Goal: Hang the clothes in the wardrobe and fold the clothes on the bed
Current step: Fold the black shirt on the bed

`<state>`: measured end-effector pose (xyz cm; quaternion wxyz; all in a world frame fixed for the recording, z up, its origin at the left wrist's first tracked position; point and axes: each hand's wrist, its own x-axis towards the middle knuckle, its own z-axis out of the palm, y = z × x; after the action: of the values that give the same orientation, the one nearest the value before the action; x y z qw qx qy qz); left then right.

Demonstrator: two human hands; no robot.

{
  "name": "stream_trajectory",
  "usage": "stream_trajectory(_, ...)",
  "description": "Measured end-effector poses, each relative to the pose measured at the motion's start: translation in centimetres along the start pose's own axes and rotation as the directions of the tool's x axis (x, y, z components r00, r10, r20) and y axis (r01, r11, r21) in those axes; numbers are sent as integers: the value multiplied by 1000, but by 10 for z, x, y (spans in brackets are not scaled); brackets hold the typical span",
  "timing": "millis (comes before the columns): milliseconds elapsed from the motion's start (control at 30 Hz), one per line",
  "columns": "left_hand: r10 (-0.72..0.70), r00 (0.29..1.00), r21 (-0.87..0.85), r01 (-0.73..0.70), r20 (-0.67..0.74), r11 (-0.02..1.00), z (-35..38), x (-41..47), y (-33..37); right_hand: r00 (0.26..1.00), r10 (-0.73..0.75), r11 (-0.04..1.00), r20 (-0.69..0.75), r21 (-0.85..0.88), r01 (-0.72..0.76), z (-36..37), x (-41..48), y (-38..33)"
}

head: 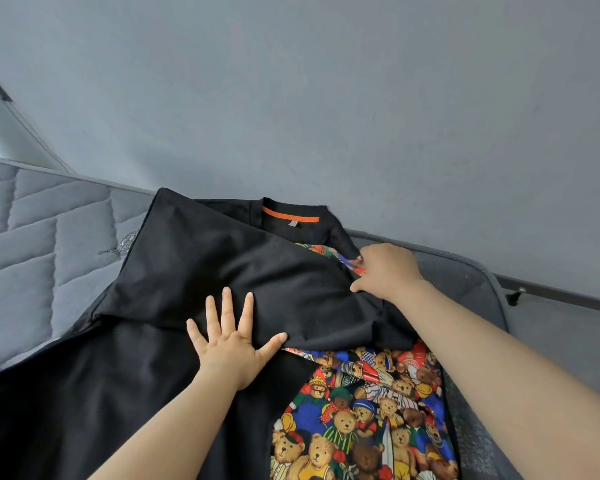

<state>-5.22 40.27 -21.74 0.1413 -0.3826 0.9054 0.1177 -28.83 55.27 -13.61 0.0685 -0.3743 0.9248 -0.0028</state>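
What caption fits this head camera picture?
Left hand presses a black shirt on the bed; right hand grips its edge.

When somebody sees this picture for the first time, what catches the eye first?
The bright teddy-bear print at lower right stands out against the black shirt spread on the grey mattress. An orange strip marks the collar at top centre. The left hand lies flat on the shirt's folded-over part in the middle; the right hand grips its edge near the collar.
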Motion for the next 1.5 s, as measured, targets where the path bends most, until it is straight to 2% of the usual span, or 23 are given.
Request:
stream_trajectory(100,-6,1000,0,6,2,1000,-1,0,1,976,-94,996,-195,-21,91,-7,-26,-12)
stream_trajectory(200,-26,998,5,25,57,1000,-12,-7,4,877,-210,977,-432,-72,199,-22,-66,-23)
stream_trajectory(267,-3,994,-3,3,105,1000,-29,-15,5,841,-257,966,-476,-91,244,-31,-98,-37)
stream_trajectory(333,40,993,-129,-26,108,991,-56,-24,3,829,-301,953,-472,-108,284,-31,-125,-49)
stream_trajectory(367,54,998,-245,-43,37,969,-72,-30,-2,828,-307,950,-470,-102,294,-32,-137,-55)
stream_trajectory(433,39,963,-395,-147,-268,907,-106,-48,-19,818,-291,953,-497,-75,294,-32,-156,-63)
stream_trajectory(467,43,894,-354,-220,-445,909,-122,-55,-31,810,-276,955,-517,-56,290,-32,-166,-66)
stream_trajectory(500,94,806,-242,-284,-584,928,-136,-59,-43,806,-264,956,-530,-33,291,-32,-175,-70)
stream_trajectory(533,188,735,-103,-332,-652,938,-148,-62,-54,800,-257,955,-542,-16,296,-32,-185,-72)
stream_trajectory(633,497,660,322,-378,-563,868,-181,-62,-69,792,-258,954,-554,-16,300,-28,-214,-78)
stream_trajectory(733,585,620,480,-352,-524,803,-216,-57,-65,771,-272,949,-575,-29,313,-26,-242,-82)
stream_trajectory(767,605,641,508,-362,-473,781,-226,-56,-62,763,-263,951,-590,-25,308,-28,-250,-82)
stream_trajectory(833,615,730,548,-396,-299,737,-236,-61,-61,774,-237,961,-587,-25,275,-34,-262,-82)
stream_trajectory(900,636,753,617,-423,-169,664,-239,-72,-67,807,-209,970,-552,-11,243,-41,-270,-81)
stream_trajectory(967,665,735,620,-462,-134,634,-233,-89,-82,838,-173,978,-517,14,210,-44,-277,-83)
stream_trajectory(1033,676,715,534,-508,-177,676,-226,-110,-102,850,-148,982,-505,28,187,-45,-285,-85)
stream_trajectory(1133,719,654,464,-575,-235,674,-213,-145,-132,848,-155,983,-506,10,185,-45,-303,-89)
stream_trajectory(1200,732,638,449,-596,-238,665,-201,-170,-148,841,-185,977,-509,-7,211,-43,-320,-92)
stream_trajectory(1333,696,694,475,-556,-186,682,-161,-216,-175,840,-279,956,-465,-50,290,-23,-366,-105)
stream_trajectory(1500,541,841,546,-453,-1,705,-89,-261,-192,893,-357,932,-275,-174,318,24,-409,-124)
